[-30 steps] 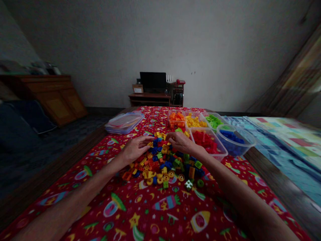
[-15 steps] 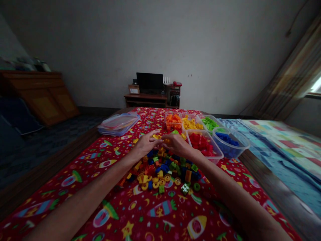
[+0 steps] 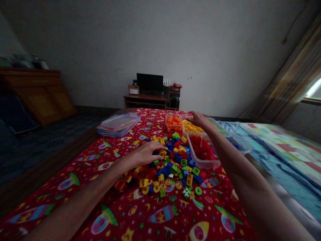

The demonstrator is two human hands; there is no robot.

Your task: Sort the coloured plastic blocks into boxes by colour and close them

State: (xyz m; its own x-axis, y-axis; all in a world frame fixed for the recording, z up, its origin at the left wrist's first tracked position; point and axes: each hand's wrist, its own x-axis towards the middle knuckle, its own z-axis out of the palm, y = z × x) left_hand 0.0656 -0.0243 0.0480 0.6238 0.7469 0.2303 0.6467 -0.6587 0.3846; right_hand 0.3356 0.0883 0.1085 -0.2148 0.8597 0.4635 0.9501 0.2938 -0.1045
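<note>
My left hand (image 3: pixel 149 151) is over the left part of a mixed pile of toy building bricks (image 3: pixel 173 164). Its thumb and fingers are apart, close to a yellow brick (image 3: pixel 163 153) in the pile. At the far right, my right hand (image 3: pixel 198 119) hovers above a clear box of yellow bricks (image 3: pixel 192 127), fingers spread and nothing visible in them. My right forearm partly hides the boxes behind it. Red, blue, green, yellow and orange pieces make up the pile.
Orange bricks fill one clear box (image 3: pixel 173 122); red bricks lie in another (image 3: pixel 203 147). A round tub (image 3: pixel 240 142) with blue bricks is partly covered by my arm. Stacked lids (image 3: pixel 119 125) lie at the left on the red patterned cloth (image 3: pixel 140 217). A bed (image 3: pixel 283 144) adjoins the right side.
My hands were together over the pile, around yellow bricks. Since then my right hand has moved right and away to the yellow box, while my left has dropped lower over the pile.
</note>
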